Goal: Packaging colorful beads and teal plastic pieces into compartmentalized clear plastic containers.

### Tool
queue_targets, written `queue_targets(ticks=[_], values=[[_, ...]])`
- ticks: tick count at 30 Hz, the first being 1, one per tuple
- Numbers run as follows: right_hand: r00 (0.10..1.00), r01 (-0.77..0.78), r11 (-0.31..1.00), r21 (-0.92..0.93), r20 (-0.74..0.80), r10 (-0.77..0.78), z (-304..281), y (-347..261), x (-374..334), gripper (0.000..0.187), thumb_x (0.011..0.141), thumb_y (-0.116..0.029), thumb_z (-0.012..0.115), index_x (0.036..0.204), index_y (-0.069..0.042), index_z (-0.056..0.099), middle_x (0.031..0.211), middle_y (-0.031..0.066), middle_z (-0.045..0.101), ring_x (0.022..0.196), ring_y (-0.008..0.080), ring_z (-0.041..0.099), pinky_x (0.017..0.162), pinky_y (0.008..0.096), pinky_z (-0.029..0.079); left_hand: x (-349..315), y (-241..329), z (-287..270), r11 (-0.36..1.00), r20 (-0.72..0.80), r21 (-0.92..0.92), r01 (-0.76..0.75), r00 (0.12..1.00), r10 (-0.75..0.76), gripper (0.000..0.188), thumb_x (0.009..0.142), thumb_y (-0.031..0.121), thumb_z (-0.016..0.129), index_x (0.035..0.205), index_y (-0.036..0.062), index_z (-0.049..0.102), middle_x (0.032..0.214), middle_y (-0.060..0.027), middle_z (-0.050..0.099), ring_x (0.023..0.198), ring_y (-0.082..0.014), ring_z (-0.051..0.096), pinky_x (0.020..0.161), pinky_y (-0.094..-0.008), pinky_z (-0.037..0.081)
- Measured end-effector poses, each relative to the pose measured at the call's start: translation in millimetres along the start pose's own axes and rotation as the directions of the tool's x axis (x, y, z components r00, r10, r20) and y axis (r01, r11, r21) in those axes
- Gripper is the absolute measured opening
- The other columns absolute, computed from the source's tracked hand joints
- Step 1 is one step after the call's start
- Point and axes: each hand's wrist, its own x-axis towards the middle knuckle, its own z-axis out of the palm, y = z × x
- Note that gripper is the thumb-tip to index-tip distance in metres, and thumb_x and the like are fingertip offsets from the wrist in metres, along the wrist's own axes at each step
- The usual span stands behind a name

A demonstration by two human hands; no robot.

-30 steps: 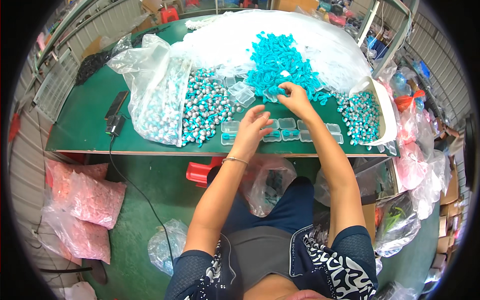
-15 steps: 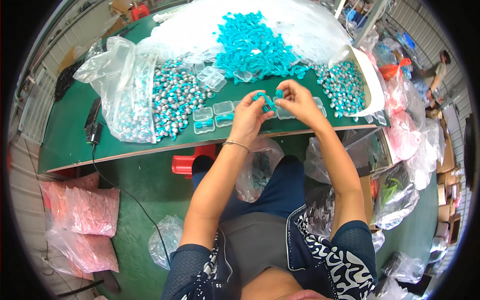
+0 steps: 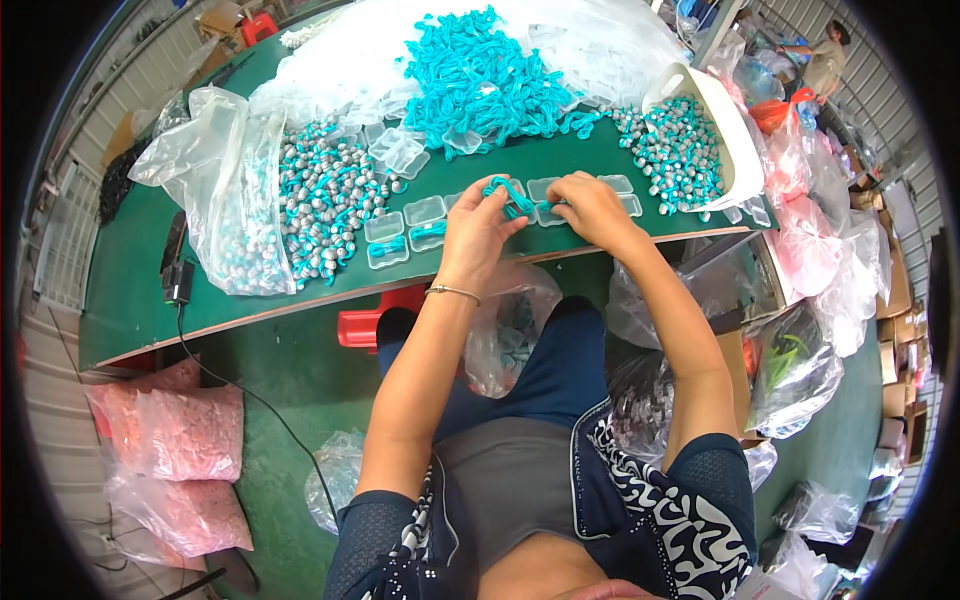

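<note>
At the near edge of the green worktop [image 3: 140,290], item by item, fingers outward.

Left hand [image 3: 470,232]: its fingers [image 3: 492,207] are pinching a turquoise cord [image 3: 505,192], looped, just above the row of small clear boxes [image 3: 425,211].

Right hand [image 3: 590,205]: its fingers are curling down onto the same row; whether they are clamping anything cannot be told (the knuckles are hiding the tips).

Cord, location: between the two hands, hanging over an open box near the middle of the row.

Handling note, as a judgement: the cord is looking limp and springy, so keeping the loop tight in the pinch while the other hand is steadying the box should stop it uncoiling over the rim; light boxes of this kind are likely sliding at a nudge.

Beyond the hands: two boxes [image 3: 385,250] at the left end are already holding turquoise pieces; spare clear boxes [image 3: 398,152] are lying behind.

Farther out: heap of turquoise cords [image 3: 470,75]; silver-and-turquoise pieces [image 3: 325,195] spilling from a clear bag [image 3: 225,195]; more in a white tray [image 3: 725,130] at the right.
</note>
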Motion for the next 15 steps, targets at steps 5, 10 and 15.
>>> queue_targets(ticks=[5, 10, 15], values=[[0.992, 0.071, 0.997, 0.018, -0.11, -0.069, 3.4, 3.1, -3.5, 0.016, 0.07, -0.003, 0.069, 0.083, -0.007, 0.062, 0.086, 0.0083, 0.061, 0.085, 0.0288, 0.057, 0.073, 0.04, 0.046, -2.9, 1.6, 0.4, 1.0, 0.003, 0.003, 0.005, 1.0, -0.005, 0.025, 0.089, 0.01, 0.06, 0.112, 0.0023, 0.055, 0.102, -0.0067, 0.061, 0.086, -0.0153, 0.063, 0.07, -0.0322, 0.057], [0.998, 0.032, 0.998, -0.049, -0.044, -0.034, 2.2, 9.5, -4.5, 0.012, 0.071, -0.005, 0.068, 0.082, -0.007, 0.064, 0.083, 0.0075, 0.062, 0.083, 0.0273, 0.057, 0.074, 0.0392, 0.046, -1.6, 0.0, -1.3, 1.0, 0.024, 0.001, 0.004, 1.0, -0.004, 0.024, 0.089, 0.01, 0.06, 0.111, 0.0026, 0.056, 0.1, -0.0056, 0.061, 0.086, -0.014, 0.063, 0.07, -0.032, 0.058], [0.998, 0.023, 1.0, -0.003, -0.066, -0.023, 2.4, 10.3, -1.9, 0.009, 0.073, -0.006, 0.067, 0.082, -0.006, 0.065, 0.081, 0.008, 0.062, 0.08, 0.0269, 0.058, 0.071, 0.0382, 0.047, -1.4, -6.0, -2.7, 1.0, 0.033, 0.003, 0.016, 0.999, -0.016, 0.023, 0.089, 0.01, 0.061, 0.111, 0.0044, 0.057, 0.097, -0.0034, 0.062, 0.083, -0.0112, 0.062, 0.07, -0.0309, 0.057]])
